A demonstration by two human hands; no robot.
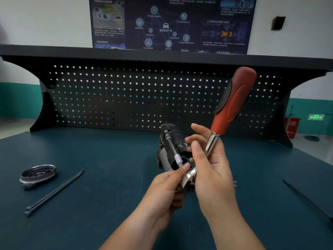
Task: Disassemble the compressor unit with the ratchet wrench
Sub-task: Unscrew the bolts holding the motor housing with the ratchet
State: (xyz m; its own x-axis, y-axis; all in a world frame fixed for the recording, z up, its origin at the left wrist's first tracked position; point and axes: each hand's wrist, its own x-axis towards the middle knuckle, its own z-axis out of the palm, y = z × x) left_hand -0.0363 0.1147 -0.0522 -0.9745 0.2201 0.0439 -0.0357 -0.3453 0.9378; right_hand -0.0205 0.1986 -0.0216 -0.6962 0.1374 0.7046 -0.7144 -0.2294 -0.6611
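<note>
Over the teal bench (108,159), my right hand (212,170) is gripping the red-handled steel ratchet wrench (234,101); my left hand (167,184) is pinching its knurled extension bar (173,147) (steadying it, I judge) into the grey-black compressor unit (164,157) lying just behind.

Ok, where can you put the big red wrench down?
Bare mat lies between the two long bolts and the left hand, and between the right hand and the dark rod. It is crowded around the compressor unit in the middle.
</note>
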